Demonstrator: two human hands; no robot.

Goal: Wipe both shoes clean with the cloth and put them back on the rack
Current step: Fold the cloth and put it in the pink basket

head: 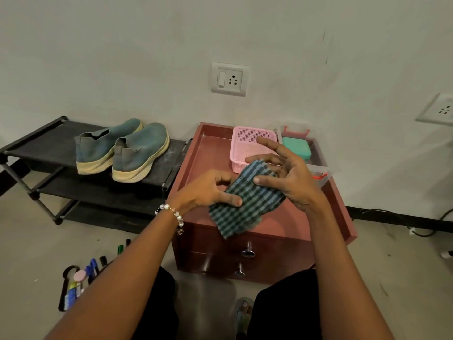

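Both hands are on the cloth, held up over the reddish drawer table. The left hand has a closed grip: thumb on top of the fabric, the other fingers curled beside and under its left edge. The right hand has a looser grip, thumb pressed onto the cloth's upper right part, fingers spread and mostly straight, the cloth's top end lying against them. So the cloth sits right between the two hands, slanting from lower left to upper right, its lower end hanging free above the table's front edge. It's a folded piece, checked in teal and dark green.

Over to the left, well apart from the hands, the two shoes stand side by side on the top shelf of the black rack, heels toward the camera. Grey-blue uppers, thick cream soles, dusty-looking.
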